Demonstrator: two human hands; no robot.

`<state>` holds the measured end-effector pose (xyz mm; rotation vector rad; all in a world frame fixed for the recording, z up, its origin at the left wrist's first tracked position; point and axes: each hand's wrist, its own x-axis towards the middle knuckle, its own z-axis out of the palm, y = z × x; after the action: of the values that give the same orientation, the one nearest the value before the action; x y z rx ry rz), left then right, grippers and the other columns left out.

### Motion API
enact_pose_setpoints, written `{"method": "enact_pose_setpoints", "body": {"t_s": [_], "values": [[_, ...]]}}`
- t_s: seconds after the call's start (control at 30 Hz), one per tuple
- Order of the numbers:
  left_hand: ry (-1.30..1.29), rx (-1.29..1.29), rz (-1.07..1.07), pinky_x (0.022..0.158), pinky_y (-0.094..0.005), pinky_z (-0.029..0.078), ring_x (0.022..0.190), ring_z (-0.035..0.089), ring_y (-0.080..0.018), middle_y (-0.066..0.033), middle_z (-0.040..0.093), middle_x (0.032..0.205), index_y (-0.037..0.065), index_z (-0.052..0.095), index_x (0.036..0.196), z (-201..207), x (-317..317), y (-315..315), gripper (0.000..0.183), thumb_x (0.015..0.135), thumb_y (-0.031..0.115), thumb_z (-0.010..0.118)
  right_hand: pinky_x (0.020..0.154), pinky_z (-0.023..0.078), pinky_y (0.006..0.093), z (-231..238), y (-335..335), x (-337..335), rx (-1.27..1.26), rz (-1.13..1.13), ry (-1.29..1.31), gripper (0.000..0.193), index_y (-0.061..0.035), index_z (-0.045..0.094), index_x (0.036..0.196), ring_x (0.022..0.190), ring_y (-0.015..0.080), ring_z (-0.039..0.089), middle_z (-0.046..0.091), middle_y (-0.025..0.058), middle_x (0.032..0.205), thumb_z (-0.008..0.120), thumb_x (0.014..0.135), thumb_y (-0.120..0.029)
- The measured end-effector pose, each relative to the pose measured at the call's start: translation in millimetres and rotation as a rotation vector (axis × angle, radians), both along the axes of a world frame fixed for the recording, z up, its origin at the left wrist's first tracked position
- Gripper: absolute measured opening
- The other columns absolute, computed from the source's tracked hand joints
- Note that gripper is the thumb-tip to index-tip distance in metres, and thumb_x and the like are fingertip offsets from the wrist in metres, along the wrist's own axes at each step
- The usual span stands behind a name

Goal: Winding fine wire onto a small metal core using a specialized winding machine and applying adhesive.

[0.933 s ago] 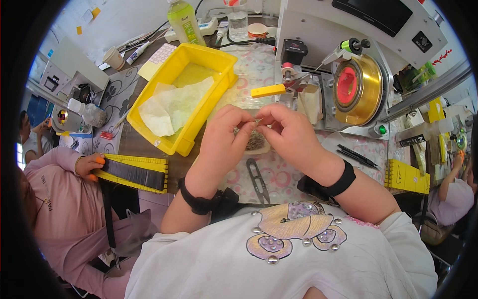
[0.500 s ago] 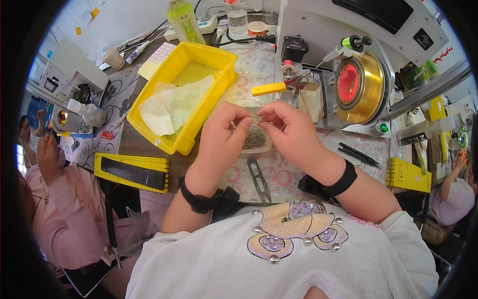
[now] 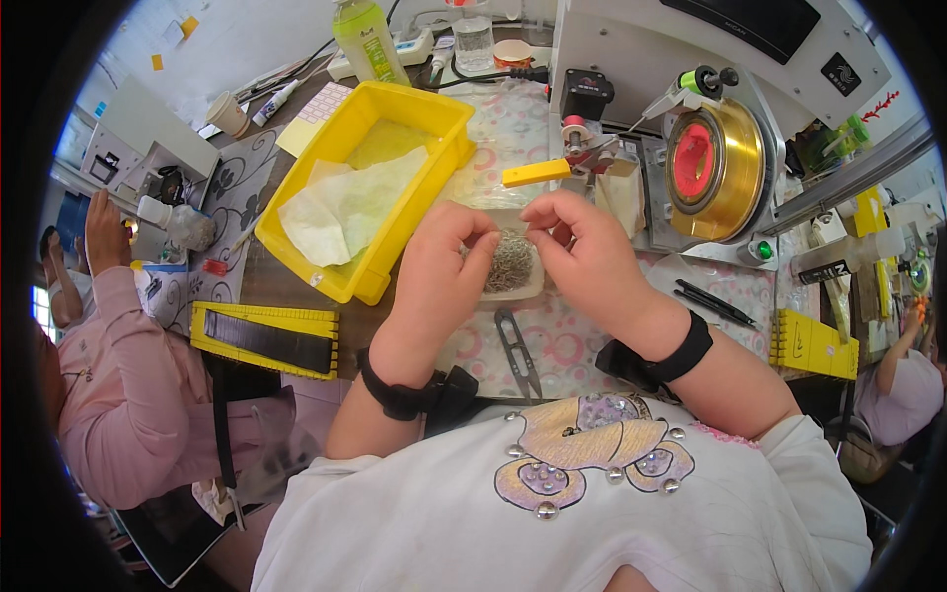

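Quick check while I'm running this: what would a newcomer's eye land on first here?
Probably the large yellow tray with white sheets inside, left of the hands. Next, the gold spool with its red core, on the machine at right. Between them, the left hand and right hand at a container of silvery pieces.

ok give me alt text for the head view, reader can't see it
A person's left hand and right hand hold thumb and forefinger close over a pale tray of fine silvery pieces. A yellow bin holding white sheeting sits left, a machine with a gold spool stands right, and snips lie nearer the person.
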<state>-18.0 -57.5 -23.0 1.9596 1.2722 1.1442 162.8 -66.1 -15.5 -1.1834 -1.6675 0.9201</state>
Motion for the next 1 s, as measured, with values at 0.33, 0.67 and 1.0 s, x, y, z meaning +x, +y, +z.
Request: {"method": "enact_pose_setpoints", "body": {"t_s": [0.33, 0.67, 1.0], "values": [[-0.211, -0.203, 0.041, 0.068, -0.0306, 0.046, 0.073, 0.056, -0.0191, -0.0088, 0.058, 0.082, 0.000, 0.060, 0.089, -12, -5, 4, 0.006, 0.087, 0.005, 0.063, 0.063, 0.046, 0.0244, 5, 1, 2, -0.071, 0.004, -0.060, 0.031, -0.0059, 0.059, 0.116, 0.068, 0.0098, 0.056, 0.063, 0.0046, 0.085, 0.061, 0.085, -0.002], [-0.580, -0.088, 0.169, 0.064, -0.0180, 0.039, 0.069, 0.047, -0.0050, 0.0017, 0.054, 0.080, 0.002, 0.057, 0.097, -7, -7, -2, 0.006, 0.093, 0.007, 0.058, 0.074, 0.052, 0.0435, 9, -7, -3, 0.189, 0.138, -0.555, 0.053, -0.0119, 0.050, 0.132, 0.086, 0.0340, 0.065, 0.067, 0.0134, 0.095, 0.056, 0.080, -0.002], [-0.470, -0.067, 0.060, 0.066, -0.0212, 0.044, 0.074, 0.051, -0.0075, -0.0022, 0.055, 0.087, 0.001, 0.057, 0.094, 5, -3, -15, 0.004, 0.092, 0.004, 0.059, 0.070, 0.051, 0.0409, 36, -12, 4, 0.478, 0.027, -0.449, 0.045, -0.0093, 0.053, 0.124, 0.082, 0.0318, 0.063, 0.064, 0.0121, 0.094, 0.060, 0.080, -0.001]]}}
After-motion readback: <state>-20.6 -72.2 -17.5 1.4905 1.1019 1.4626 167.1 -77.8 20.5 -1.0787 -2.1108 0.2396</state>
